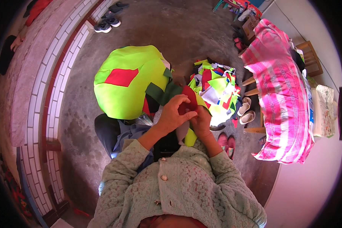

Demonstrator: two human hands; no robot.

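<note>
Pinching a small red piece of cloth (189, 95) between the thumb and bent fingers of the left hand (174, 112), just right of a large, rounded lime-green cloth mound (140, 87). Grips the same red piece with the curled right hand (202, 122), a little farther right of the mound and close up against the left. Cannot tell the exact lie of the right fingertips, hidden behind cloth. Has a lime-green strip of cloth (204, 103) beside the right hand too.

Shows overlapping dark green cloth strips (165, 93) at the mound's right edge, reaching toward the red piece. Lets a pale grey cloth piece (182, 131) and a lime-green tail of cloth (190, 137) hang beneath the hands, to the lower right of the mound. Shows a flat, four-sided red patch (121, 77) on top of the mound.

Has a loose heap of lime-green, red, white and blue cloth scraps (216, 85) right of the mound, on the grey floor (167, 30). Shows cream shoes (247, 112) farther right of the mound, and pink-red shoes (228, 143) to its lower right. Includes a pink-and-white plaid cloth (273, 91) at the mound's far right, and dark, pale-soled shoes (107, 26) beyond the mound. Wears a pale green, lace-patterned cardigan (193, 182) nearer than the mound.
</note>
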